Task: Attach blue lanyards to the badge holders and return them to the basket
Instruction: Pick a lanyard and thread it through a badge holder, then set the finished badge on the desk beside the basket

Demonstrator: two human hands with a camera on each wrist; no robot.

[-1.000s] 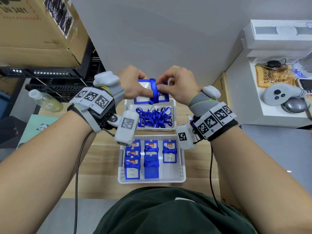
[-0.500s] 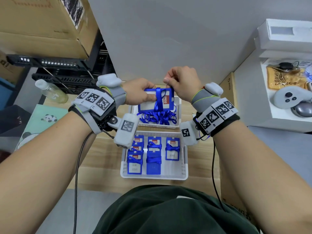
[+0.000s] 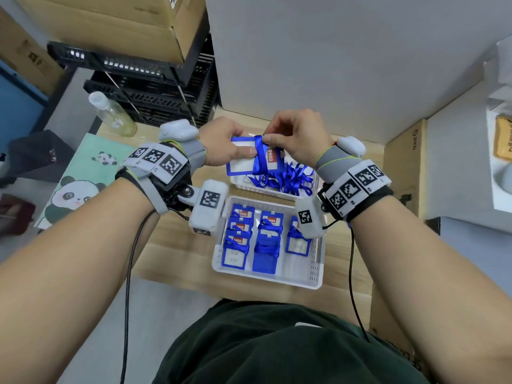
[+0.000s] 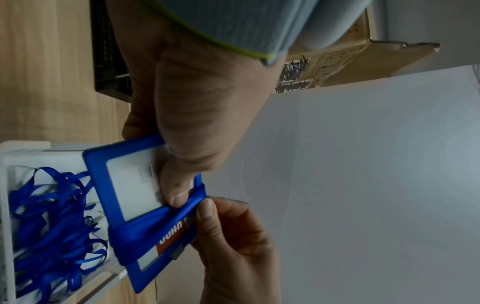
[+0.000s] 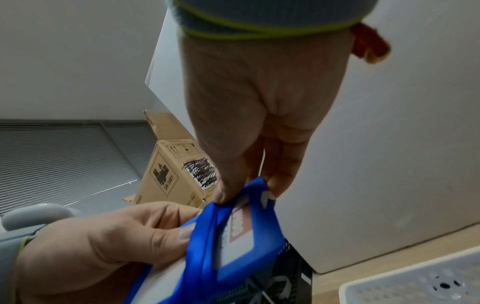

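Note:
I hold a blue badge holder (image 3: 240, 162) (image 4: 124, 189) (image 5: 233, 253) in the air above the far white basket (image 3: 273, 192). My left hand (image 3: 224, 146) (image 4: 182, 156) grips its left end, thumb pressed on the clear window. A blue lanyard (image 3: 260, 159) (image 4: 155, 224) (image 5: 205, 242) is wrapped around the holder's middle. My right hand (image 3: 293, 137) (image 5: 249, 185) pinches the lanyard at the holder's top edge. The near white basket (image 3: 315, 273) holds several blue badge holders with lanyards wound on them.
Loose blue lanyards (image 3: 285, 181) (image 4: 52, 226) fill the far basket. A clear bottle (image 3: 112, 113) and a panda mat (image 3: 80, 178) lie left on the wooden table. Black crates (image 3: 155, 87) and cardboard boxes stand behind; a white wall panel is straight ahead.
The lanyard loop that stood up off the holder now lies flat around its middle. My right hand shifted to pinch it at the top edge. Both hands dropped slightly toward the far basket.

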